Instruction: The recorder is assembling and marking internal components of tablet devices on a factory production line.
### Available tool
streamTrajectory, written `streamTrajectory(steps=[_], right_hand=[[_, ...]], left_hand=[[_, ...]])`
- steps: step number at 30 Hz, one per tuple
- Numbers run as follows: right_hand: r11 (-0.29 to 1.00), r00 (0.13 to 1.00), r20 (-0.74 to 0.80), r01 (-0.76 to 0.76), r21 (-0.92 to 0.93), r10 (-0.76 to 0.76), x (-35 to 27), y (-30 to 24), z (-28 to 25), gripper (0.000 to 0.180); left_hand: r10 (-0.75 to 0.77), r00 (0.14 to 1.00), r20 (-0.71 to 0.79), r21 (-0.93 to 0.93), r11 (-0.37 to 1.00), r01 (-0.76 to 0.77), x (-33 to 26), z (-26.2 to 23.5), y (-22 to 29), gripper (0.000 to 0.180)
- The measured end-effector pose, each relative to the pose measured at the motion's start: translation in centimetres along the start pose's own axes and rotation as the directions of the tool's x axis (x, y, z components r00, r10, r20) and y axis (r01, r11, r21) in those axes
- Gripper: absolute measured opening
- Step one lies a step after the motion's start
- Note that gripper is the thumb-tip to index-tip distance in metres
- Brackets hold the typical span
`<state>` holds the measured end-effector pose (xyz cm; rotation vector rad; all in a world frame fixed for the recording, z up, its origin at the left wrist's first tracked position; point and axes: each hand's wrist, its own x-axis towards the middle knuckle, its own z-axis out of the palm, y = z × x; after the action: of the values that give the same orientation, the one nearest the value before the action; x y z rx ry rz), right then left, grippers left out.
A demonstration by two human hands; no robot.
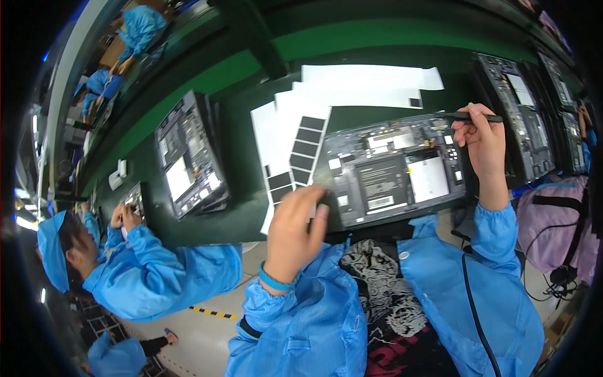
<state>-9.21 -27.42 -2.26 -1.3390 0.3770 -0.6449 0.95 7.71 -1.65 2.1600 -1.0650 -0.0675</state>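
Opened device (383, 188) lies before us on the green table (242, 147), innards up, between our two hands. Our right hand (482, 138) pinches a slim black tool (492, 117) over the device's far right corner, partly covering it. Our left hand (292, 229) is by its left edge, thumb and forefinger slightly apart; with the blur, we cannot tell whether the dark spot at the fingertips is something held. That hand hides part of a white sheet with black patches (304, 151). Farther off we see more white sheets (364, 78); left, a stack of similar devices (188, 157); right, other opened devices (524, 119) and, nearer, a pink bag (549, 217). At far left, a co-worker in blue (157, 276) handles something mostly hidden by their hands. Dark rim cuts off another person's hand (585, 119) at far right.
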Motion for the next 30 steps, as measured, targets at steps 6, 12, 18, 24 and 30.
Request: streamTrajectory(steps=[6,12,18,24,30], right_hand=[[0.962,0.901,0.406,-0.039,-0.271,0.151,-1.7,-2.7,14.8,0.019],[0.947,0.997,0.068,-0.014,-0.322,0.038,6.8,1.4,3.7,0.031],[0.979,0.993,-0.052,-0.113,-0.171,0.106,7.6,4.2,-2.1,0.024],[0.975,0.993,0.047,-0.095,-0.199,0.106,8.1,6.2,-2.2,0.013],[0.964,0.993,0.05,-0.087,-0.253,0.103,7.9,6.3,-2.4,0.013]], left_hand=[[-0.047,0.995,-0.091,0.309,0.948,0.073,-2.0,1.0,-6.1,0.041],[-0.136,0.969,0.205,0.558,0.83,-0.002,0.7,-4.0,-1.2,0.047],[0.141,0.907,0.398,0.075,0.98,-0.185,11.8,0.5,5.3,0.04],[0.285,0.925,0.25,0.178,0.926,-0.334,17.7,13.0,4.0,0.049],[0.188,0.916,0.354,0.121,0.962,-0.244,18.3,14.6,3.4,0.054]])
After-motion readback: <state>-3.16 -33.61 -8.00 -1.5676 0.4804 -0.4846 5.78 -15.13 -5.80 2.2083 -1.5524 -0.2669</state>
